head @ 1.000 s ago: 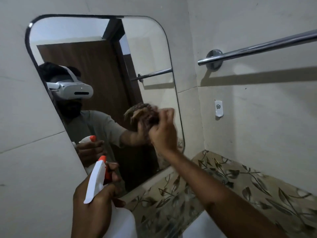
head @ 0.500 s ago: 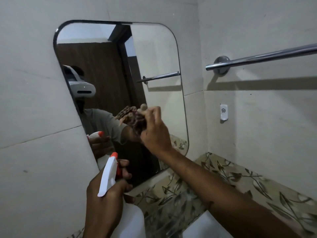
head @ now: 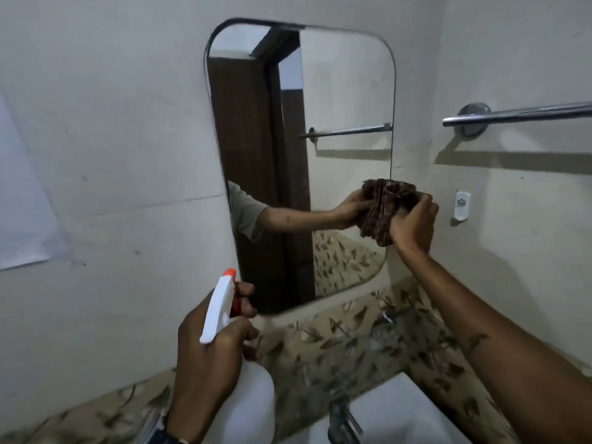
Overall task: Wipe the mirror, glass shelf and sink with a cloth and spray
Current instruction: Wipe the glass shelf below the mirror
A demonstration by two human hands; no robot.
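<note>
A tall mirror (head: 339, 91) with rounded corners hangs on the pale tiled wall. My right hand (head: 413, 225) presses a bunched brown cloth (head: 381, 213) against the mirror's lower right edge. Low at the centre left, my left hand (head: 211, 357) grips a white spray bottle (head: 221, 309) with an orange nozzle and trigger, held upright in front of the mirror's bottom left corner. The white sink (head: 403, 411) and its chrome tap (head: 342, 418) show at the bottom. No glass shelf is visible.
A chrome towel rail (head: 519, 115) juts from the right wall above a small white wall hook (head: 461, 205). A band of leaf-patterned tiles (head: 336, 344) runs under the mirror. The mirror reflects a dark wooden door and my arm.
My right hand slid the cloth from the mirror's middle to its lower right edge. The view swung left and down, so the mirror sits more central and the sink shows.
</note>
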